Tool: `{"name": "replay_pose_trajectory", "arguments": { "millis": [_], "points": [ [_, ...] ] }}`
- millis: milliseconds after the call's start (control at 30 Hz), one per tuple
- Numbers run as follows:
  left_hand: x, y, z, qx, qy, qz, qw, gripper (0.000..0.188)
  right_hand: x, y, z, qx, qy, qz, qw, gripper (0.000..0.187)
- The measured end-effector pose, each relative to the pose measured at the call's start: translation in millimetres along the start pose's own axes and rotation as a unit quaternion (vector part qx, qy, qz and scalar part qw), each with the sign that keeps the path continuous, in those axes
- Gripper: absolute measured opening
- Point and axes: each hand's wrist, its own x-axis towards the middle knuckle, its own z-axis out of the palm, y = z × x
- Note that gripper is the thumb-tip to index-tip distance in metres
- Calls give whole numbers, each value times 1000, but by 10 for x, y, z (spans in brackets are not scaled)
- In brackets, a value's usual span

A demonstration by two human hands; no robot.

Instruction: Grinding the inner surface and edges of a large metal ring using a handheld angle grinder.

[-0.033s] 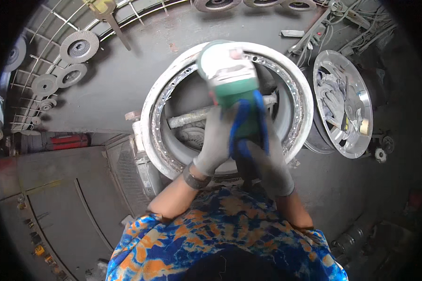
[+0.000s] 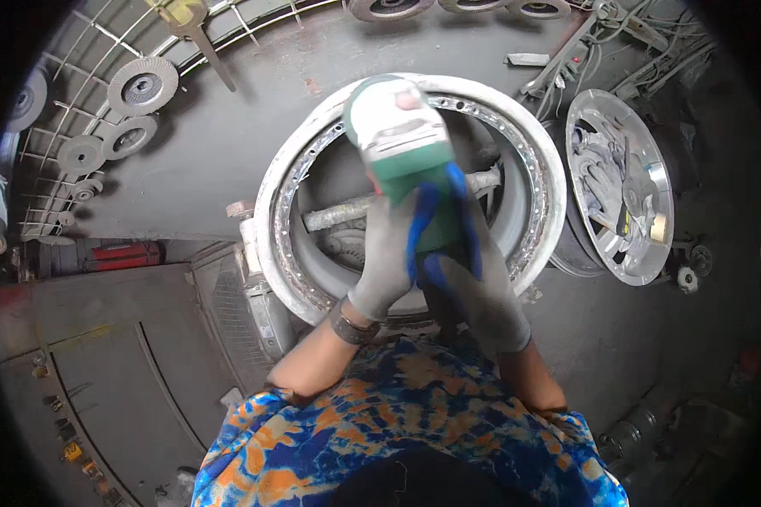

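A green and white angle grinder [image 2: 400, 135] is held over the opening of a large metal wheel rim [image 2: 272, 198] that lies in front of me. My left hand [image 2: 386, 258], in a grey glove, grips the left side of the grinder's body. My right hand [image 2: 475, 291], in a grey glove with blue fingers, wraps the body from the right and rear. Both hands hide the back of the tool, and the tool's working end cannot be seen. Inside the rim runs a dusty metal bar [image 2: 338, 215].
A polished wheel face [image 2: 621, 182] leans at the right. Several round abrasive discs [image 2: 142, 84] hang on a wire rack at the upper left. Cables [image 2: 617, 42] lie at the top right. A red tool [image 2: 123, 255] rests at the left, beside grey metal boxes [image 2: 93, 338].
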Motion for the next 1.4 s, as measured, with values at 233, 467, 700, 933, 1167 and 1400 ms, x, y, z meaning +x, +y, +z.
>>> {"name": "replay_pose_trajectory", "arguments": {
  "millis": [233, 467, 700, 933, 1167, 1400],
  "points": [
    [121, 37, 149, -19, 18, 56, 998, 35, -41, -39, -40, -69, 87, 20, 994, 88],
    [217, 115, -47, -23, 12, 132, 991, 33, -24, -77, 134, -71, 130, 40, 988, 86],
    [-241, 63, -164, -381, 111, -137, 908, 45, 132, -139, 176, -142, -51, -98, 984, 90],
    [159, -33, -10, 79, 10, 166, 983, 39, 40, -36, -58, -53, 57, -61, 995, 90],
    [407, 218, 303, -172, -91, -10, 981, 39, -162, 70, -51, 219, 194, 66, 954, 88],
    [100, 104, -89, -10, -30, -7, 999, 36, 9, -9, 93, 2, 56, -14, 998, 88]
  ]
}}
